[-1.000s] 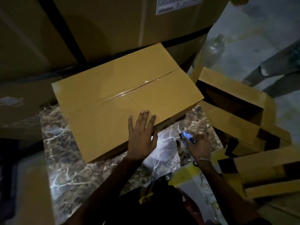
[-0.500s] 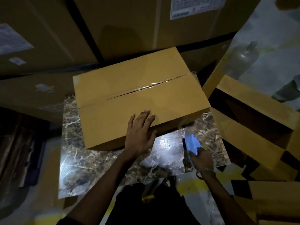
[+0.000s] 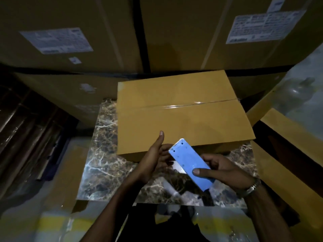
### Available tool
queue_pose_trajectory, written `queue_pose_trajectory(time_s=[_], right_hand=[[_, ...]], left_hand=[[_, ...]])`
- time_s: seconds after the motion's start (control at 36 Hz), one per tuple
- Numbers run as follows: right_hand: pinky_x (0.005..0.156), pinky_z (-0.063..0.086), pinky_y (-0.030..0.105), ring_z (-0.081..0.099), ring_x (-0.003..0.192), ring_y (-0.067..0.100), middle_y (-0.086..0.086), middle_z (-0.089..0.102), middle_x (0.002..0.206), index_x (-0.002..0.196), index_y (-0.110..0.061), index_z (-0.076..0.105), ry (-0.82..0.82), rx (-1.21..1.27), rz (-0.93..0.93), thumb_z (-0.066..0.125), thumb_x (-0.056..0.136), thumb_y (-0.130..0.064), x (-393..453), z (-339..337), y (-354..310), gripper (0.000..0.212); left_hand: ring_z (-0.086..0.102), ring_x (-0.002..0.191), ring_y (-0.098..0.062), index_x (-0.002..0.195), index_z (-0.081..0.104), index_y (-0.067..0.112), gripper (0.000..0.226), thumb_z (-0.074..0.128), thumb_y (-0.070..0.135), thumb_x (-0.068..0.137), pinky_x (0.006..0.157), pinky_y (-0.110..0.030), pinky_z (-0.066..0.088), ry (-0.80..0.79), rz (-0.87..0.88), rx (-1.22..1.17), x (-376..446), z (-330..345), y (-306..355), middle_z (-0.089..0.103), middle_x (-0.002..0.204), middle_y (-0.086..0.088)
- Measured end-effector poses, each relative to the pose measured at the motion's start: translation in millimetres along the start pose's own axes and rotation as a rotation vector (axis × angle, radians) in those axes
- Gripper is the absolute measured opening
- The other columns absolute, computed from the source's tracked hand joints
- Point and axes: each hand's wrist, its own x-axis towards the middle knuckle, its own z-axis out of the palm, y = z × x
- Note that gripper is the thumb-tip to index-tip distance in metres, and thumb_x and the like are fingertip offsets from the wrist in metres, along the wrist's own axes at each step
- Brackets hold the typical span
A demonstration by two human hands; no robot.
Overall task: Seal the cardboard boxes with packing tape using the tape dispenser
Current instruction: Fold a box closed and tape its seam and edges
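- So, nearest to me: the right hand (image 3: 222, 170) has brought the blue tape dispenser (image 3: 190, 165) up from the near right part of the marble slab (image 3: 97, 170), and it now hangs over the slab's near middle. Fingers wrap underneath and the thumb presses on the blue plate, with the toothed cutter end pointing away toward the box.
- A metal watch (image 3: 251, 186) sits on that wrist.
- Left hand (image 3: 153, 159) was lying flat on the box's near edge a second ago. It's come off and now sits right beside the dispenser, fingers loose and fairly wide, thumb pointing up. Looks like it's reaching under the blue plate, maybe for the tape end, but I can't see whether it actually pinches anything.
- Just past the hands, the cardboard box (image 3: 183, 123) sits on the far right part of the slab, flaps closed. A glossy strip of tape (image 3: 181, 106) already runs along the centre seam, edge to edge as far as I can tell.
- My read: this seam is done and the tool is being readied for another strip or another box. Could be wrong.
- Off to the right there are open cardboard boxes (image 3: 286, 133), unsealed from what shows.
- Farthest back, big stacked cartons (image 3: 183, 32) with white labels (image 3: 57, 40), too blurry to read.
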Motion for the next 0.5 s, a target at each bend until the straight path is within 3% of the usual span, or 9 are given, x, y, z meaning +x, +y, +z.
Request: queue_pose_trajectory(time_s=[0.08, 0.19, 0.31, 0.39, 0.44, 0.5], right_hand=[[0.087, 0.059, 0.041, 0.072, 0.11, 0.031, 0.01, 0.075, 0.121, 0.124, -0.005, 0.071, 0.001, -0.062, -0.026, 0.073, 0.095, -0.016, 30.2, 18.4, -20.0, 0.031], [0.085, 0.058, 0.039, 0.073, 0.106, 0.03, 0.011, 0.076, 0.116, 0.117, -0.004, 0.073, 0.003, -0.104, -0.039, 0.075, 0.094, -0.018, 65.2, 42.6, -39.2, 0.026], [0.088, 0.057, 0.046, 0.072, 0.106, 0.035, 0.015, 0.075, 0.117, 0.118, 0.001, 0.071, 0.019, -0.056, -0.037, 0.076, 0.094, -0.015, 97.5, 65.1, -47.3, 0.03], [0.094, 0.054, 0.056, 0.068, 0.113, 0.046, 0.022, 0.071, 0.124, 0.128, 0.001, 0.067, -0.008, 0.054, -0.04, 0.078, 0.092, -0.02, 120.9, 81.1, -48.9, 0.043], [0.1, 0.051, 0.06, 0.063, 0.119, 0.051, 0.026, 0.066, 0.132, 0.136, -0.002, 0.065, -0.033, 0.177, -0.041, 0.073, 0.093, -0.017, 137.3, 90.8, -47.5, 0.046], [0.107, 0.046, 0.062, 0.058, 0.126, 0.052, 0.029, 0.06, 0.139, 0.14, -0.002, 0.061, -0.037, 0.31, -0.057, 0.073, 0.093, -0.015, 153.4, 101.2, -45.8, 0.05]], left_hand=[[0.069, 0.125, -0.028, 0.133, 0.072, 0.011, 0.072, 0.043, 0.069, 0.103, 0.114, -0.049, 0.046, -0.107, 0.052, -0.033, -23.2, -19.0, 22.6, 0.075, 0.13, -0.008], [0.072, 0.12, -0.027, 0.128, 0.072, 0.002, 0.052, 0.054, 0.046, 0.107, 0.095, -0.038, 0.06, -0.048, 0.16, -0.043, -32.6, -60.6, 45.9, 0.076, 0.125, -0.012], [0.07, 0.116, -0.03, 0.123, 0.074, -0.003, 0.036, 0.065, 0.026, 0.103, 0.107, -0.047, 0.052, -0.028, 0.117, -0.119, -21.4, -109.6, 58.8, 0.076, 0.122, -0.018], [0.07, 0.09, -0.018, 0.109, 0.078, 0.009, 0.019, 0.069, 0.022, 0.1, 0.087, -0.033, 0.053, 0.001, 0.121, -0.033, -6.1, -143.1, 64.7, 0.077, 0.098, -0.008], [0.068, 0.069, -0.014, 0.101, 0.078, 0.005, 0.015, 0.07, 0.017, 0.099, 0.066, -0.024, 0.053, 0.076, 0.187, -0.046, 5.8, -164.7, 69.1, 0.076, 0.084, -0.007], [0.07, 0.073, -0.02, 0.099, 0.078, 0.004, 0.012, 0.071, 0.014, 0.099, 0.066, -0.028, 0.054, 0.28, 0.309, 0.017, 22.0, -189.4, 69.1, 0.078, 0.087, -0.012]])
